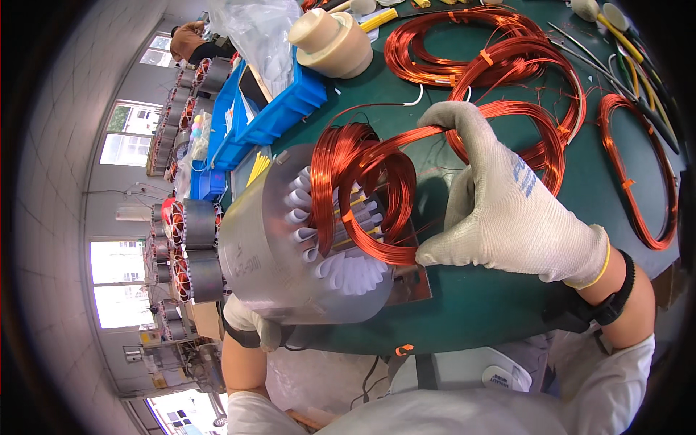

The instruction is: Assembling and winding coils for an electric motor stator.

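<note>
At the centre of the frame, a coil of copper wire sits against the slotted end of a large grey metal cylinder, its free side reaching to the right. The gloved right hand holds that side in a wide span: the index finger hooks over the upper strands and the thumb meets the lower ones. The gloved left hand is by the cylinder's lower left edge, partly hidden behind it; I cannot tell whether its fingers grip or only rest there.

White paper liners curl out of the cylinder's slots around and below the coil. On the green bench, more copper coils lie at the upper right, and a narrow loop lies near the right edge. A blue bin and a cream round block stand at the upper left.

The coil should be springy yet bendable, fairly weighty for its bulk, with smooth strands that may slide and splay. It looks best held near its orange ties, around the whole bundle, without scraping the wire's coating. The cylinder is likely heavy and rigid, best steadied by its smooth outer wall; the liners look light and easily creased.
</note>
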A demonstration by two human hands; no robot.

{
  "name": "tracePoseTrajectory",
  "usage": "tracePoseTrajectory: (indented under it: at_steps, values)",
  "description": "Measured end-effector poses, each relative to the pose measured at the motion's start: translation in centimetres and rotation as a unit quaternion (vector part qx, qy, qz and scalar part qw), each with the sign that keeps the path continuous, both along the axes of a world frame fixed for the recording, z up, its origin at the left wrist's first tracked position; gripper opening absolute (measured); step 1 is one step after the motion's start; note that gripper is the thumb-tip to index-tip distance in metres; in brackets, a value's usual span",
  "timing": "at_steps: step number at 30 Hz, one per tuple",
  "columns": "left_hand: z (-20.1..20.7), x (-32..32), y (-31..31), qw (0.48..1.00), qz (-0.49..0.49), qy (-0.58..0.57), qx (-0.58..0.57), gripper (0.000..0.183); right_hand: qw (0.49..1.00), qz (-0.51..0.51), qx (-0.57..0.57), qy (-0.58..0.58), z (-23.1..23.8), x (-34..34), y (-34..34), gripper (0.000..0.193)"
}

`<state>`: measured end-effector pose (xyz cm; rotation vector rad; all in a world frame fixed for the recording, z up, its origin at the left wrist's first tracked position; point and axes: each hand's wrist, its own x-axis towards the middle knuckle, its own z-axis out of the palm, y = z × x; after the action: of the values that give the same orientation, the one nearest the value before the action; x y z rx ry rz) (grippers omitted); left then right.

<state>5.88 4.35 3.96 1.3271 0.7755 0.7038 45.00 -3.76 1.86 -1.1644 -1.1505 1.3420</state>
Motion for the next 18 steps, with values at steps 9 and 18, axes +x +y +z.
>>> tracePoseTrajectory:
  at_steps: [9,18]
  values:
    - [-1.3,3.4,1.3,0.999,-0.047,-0.005,0.010,0.078,0.999,-0.017,0.022,-0.028,0.4,-1.2,-0.6,0.088]
    - [-1.8,5.9,2.0,0.995,-0.098,0.000,0.013,0.079,0.997,-0.075,0.014,-0.025,1.1,-2.5,-2.6,0.089]
